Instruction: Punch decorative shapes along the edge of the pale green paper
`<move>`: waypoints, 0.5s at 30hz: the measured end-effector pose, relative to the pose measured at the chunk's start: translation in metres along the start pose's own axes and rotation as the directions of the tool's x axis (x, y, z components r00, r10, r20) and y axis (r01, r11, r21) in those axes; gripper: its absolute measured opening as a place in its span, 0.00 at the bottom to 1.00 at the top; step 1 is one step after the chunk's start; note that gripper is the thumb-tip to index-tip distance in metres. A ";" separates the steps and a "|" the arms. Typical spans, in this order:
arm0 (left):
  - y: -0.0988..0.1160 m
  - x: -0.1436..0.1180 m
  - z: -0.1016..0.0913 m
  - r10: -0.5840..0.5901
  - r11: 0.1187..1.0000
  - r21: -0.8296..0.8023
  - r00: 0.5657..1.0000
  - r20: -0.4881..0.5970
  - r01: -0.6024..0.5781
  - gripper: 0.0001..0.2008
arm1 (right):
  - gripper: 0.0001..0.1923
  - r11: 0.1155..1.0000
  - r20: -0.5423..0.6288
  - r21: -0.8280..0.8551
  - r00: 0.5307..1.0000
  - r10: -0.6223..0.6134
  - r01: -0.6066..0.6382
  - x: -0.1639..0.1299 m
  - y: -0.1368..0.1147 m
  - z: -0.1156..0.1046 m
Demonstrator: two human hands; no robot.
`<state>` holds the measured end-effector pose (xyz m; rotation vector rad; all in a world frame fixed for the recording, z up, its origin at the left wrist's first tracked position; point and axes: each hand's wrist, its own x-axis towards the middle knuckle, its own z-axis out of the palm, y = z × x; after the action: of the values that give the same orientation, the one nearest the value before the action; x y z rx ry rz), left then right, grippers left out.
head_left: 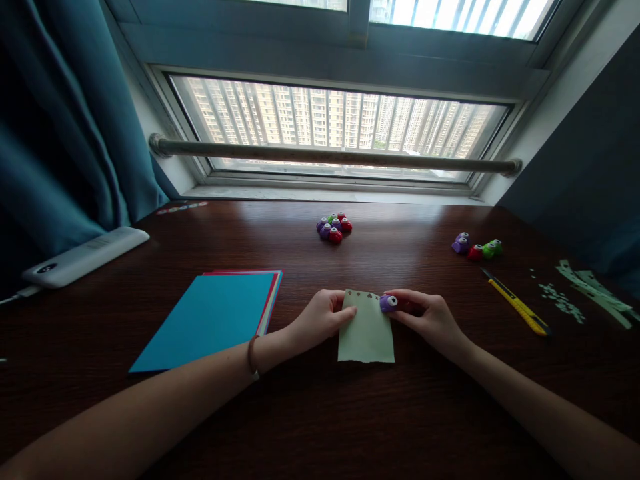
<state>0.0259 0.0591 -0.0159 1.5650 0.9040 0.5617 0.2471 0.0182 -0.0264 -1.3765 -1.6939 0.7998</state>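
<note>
Between my hands is a pale green sheet of paper (367, 337) with a row of small punched holes along its far edge. My left hand (325, 317) pinches the paper's left side, thumb on top. In my right hand (425, 313), thumb and fingers grip a small purple craft punch (388, 304) at the paper's far right corner. The punch covers that corner, so its jaw is hidden. Several more punches in purple, red and green (334, 228) stand bunched near the window, and another small group (475, 248) sits to the right.
Coloured paper (210, 320), blue on top, lies stacked at left. A yellow utility knife (520, 307) lies at right, beside punched-out bits (563, 303) and green paper strips (595, 290). A white device with a cable (90, 257) rests by the curtain. The window bounds the table's far side.
</note>
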 end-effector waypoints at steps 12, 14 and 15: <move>0.000 -0.010 0.005 -0.009 0.948 0.315 0.996 -0.087 0.036 0.10 | 0.13 0.986 0.104 -0.125 0.990 -0.096 0.109 0.004 -0.003 -0.002; 0.001 -0.010 0.005 0.007 0.939 0.342 0.995 -0.096 0.026 0.10 | 0.14 0.984 0.103 -0.138 0.990 -0.095 0.109 0.004 -0.003 -0.002; 0.000 -0.010 0.005 0.014 0.935 0.353 0.995 -0.096 0.021 0.10 | 0.14 0.984 0.102 -0.142 0.990 -0.097 0.111 0.004 -0.003 -0.002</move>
<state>0.0240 0.0486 -0.0151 1.8707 1.1291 0.4938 0.2471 0.0213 -0.0225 -1.3534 -1.9151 0.7024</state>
